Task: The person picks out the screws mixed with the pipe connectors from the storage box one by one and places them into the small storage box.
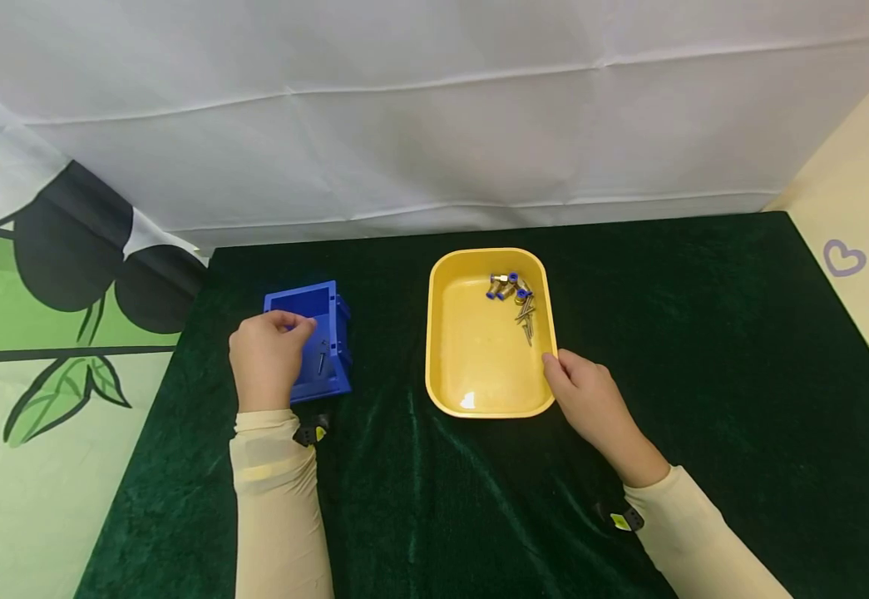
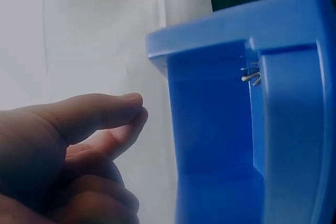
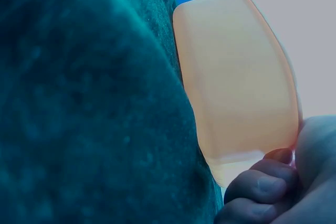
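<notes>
My left hand [image 1: 265,362] hovers over the left side of a blue plastic storage bin [image 1: 340,366]. Its thumb and forefinger tips meet, the other fingers are curled, and nothing shows between them in the left wrist view. A few small screws [image 2: 253,77] lie inside the bin. With thumb and curled fingers, my right hand [image 1: 591,403] grips the right rim of a yellow tray [image 1: 471,349] near its front corner. Brass push-in fittings with blue collars [image 1: 505,287] sit in the tray's far right part, and several screws [image 1: 527,320] lie just in front of them.
A dark green velvet cloth [image 1: 681,333] covers the table, with soft folds at the front. Behind it hangs a white fabric backdrop [image 1: 441,141]. Printed panels stand at the left and right. The bin is left of the tray, with a strip of cloth between them.
</notes>
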Available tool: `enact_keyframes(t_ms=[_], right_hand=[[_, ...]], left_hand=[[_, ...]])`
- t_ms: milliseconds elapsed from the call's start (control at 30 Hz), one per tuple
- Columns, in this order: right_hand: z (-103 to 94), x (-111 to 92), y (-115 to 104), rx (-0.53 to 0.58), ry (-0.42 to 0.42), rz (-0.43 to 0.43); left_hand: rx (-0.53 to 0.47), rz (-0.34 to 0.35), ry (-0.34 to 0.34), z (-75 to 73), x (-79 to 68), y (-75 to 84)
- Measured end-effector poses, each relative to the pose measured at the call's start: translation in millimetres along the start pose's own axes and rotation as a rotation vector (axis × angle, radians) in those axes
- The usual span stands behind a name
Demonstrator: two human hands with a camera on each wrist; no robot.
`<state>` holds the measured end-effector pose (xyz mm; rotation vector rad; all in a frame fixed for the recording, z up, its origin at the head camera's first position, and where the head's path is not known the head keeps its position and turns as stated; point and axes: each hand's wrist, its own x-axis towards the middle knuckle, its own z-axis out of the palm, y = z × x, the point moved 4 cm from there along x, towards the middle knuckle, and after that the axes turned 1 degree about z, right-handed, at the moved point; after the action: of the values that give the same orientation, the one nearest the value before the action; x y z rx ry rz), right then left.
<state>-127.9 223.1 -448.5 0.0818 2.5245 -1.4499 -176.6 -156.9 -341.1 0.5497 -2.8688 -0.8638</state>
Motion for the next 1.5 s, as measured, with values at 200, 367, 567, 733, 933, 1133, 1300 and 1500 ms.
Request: enact_keyframes(t_ms=[200, 367, 567, 733, 933, 1133, 1300, 1500], right_hand=[[-0.5, -2, -2, -0.001, 0.004, 0.001], [-1.0, -4, -4, 0.002, 0.003, 0.001], [-1.6, -5, -6, 0.003, 0.001, 0.005], [-1.9, -5, -6, -0.002, -0.003, 0.005], [-3.5, -6, -7, 0.004, -0.008, -0.007], [-3.6, -6, -9, 0.012, -0.017, -0.011], [-3.9, -6, -10, 0.011, -0.019, -0.005], [-4.2, -7, -9, 0.022, -0.02, -0.013]], left_hand=[[-0.004, 0.051, -0.009, 6.4, -1.7, 8.0], [-0.013, 0.155, -0.037, 16.5, -9.6, 26.5], [-0.051, 0.255, -0.055, 26.0, -17.7, 55.3], [-0.074, 0.326, -0.069, 35.6, -23.2, 80.3], [-0.104, 0.41, -0.129, 51.2, -28.6, 107.2], [-0.104, 0.399, -0.215, 67.8, -33.7, 133.6], [-0.056, 0.458, -0.307, 85.1, -47.4, 155.3], [-0.022, 0.561, -0.38, 103.5, -58.4, 175.5]])
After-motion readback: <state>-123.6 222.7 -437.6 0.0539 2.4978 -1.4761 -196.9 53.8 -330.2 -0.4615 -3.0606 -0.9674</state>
